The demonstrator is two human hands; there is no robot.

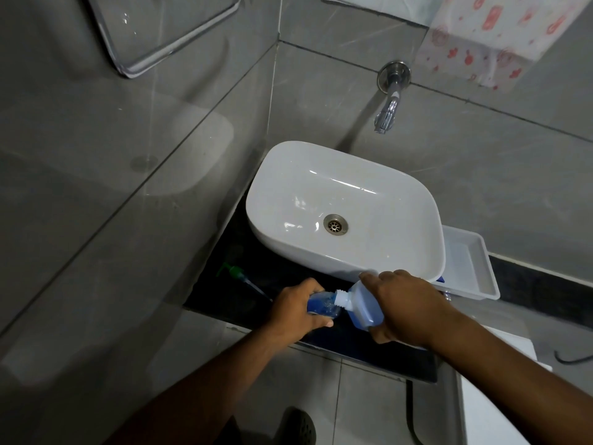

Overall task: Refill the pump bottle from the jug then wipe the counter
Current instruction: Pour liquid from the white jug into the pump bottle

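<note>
Pump bottle (321,305): clear plastic, partly filled with blue liquid, pump removed, tilted, held over the black counter (231,284) just in front of the basin. Jug (365,308): translucent white, blue liquid inside, white threaded neck, tipped on its side with the spout at the bottle's open mouth. Green pump head (232,272) with dip tube: lying flat on the counter, left of the bottle, apart from it.

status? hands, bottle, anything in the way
Left hand grips pump bottle; right hand tips jug into its mouth. Pump head lies off on counter. Nothing in the way.
</note>
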